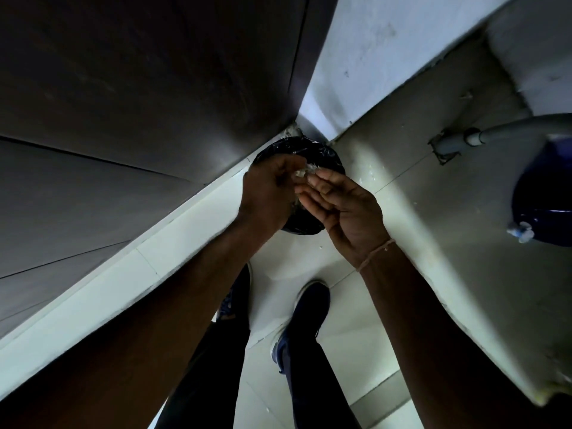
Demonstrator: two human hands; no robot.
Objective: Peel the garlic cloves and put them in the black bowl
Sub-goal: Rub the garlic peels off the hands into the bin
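Over the bin (329,157) lined with a black bag, at twelve o'clock from the shoes, both hands meet: left hand (269,193) curled round pale garlic skins (305,172), right hand (343,209) flat-fingered, brushing them off (cleanup, I'd judge). No black bowl or cloves visible; next, shake the scraps loose.

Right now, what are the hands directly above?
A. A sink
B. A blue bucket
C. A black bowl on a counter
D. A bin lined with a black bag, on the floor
D: both hands, left and right, hold whitish scraps over the black-bagged bin in the floor corner.
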